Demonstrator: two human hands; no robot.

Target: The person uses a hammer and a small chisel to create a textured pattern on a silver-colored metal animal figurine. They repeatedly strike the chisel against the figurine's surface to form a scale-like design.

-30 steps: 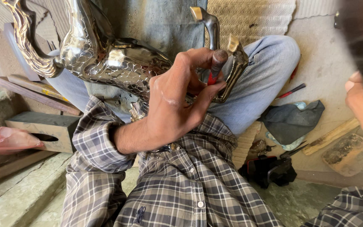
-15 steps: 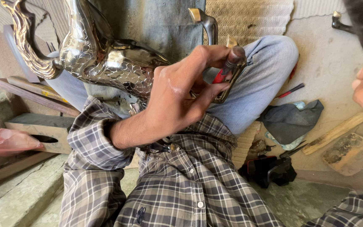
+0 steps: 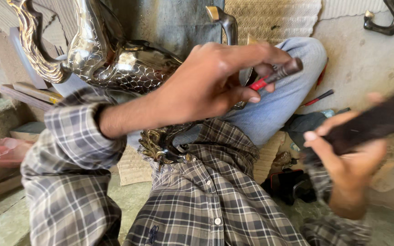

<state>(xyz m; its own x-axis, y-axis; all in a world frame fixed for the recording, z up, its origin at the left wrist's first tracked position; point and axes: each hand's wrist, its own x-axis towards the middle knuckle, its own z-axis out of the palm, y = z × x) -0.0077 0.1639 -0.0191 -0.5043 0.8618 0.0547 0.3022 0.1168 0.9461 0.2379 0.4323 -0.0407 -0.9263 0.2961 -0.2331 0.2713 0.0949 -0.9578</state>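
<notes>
The concrete floor (image 3: pixel 356 59) carries a woven mat (image 3: pixel 274 18), red-handled tool (image 3: pixel 318 97) and dark cloth (image 3: pixel 304 125).

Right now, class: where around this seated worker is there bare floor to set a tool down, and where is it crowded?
Bare concrete lies beyond the raised knee, below the dark metal piece. Crowded: the lap with the engraved metal figure, and floor clutter beside the right hand. The left hand grips a red-handled tool.
</notes>
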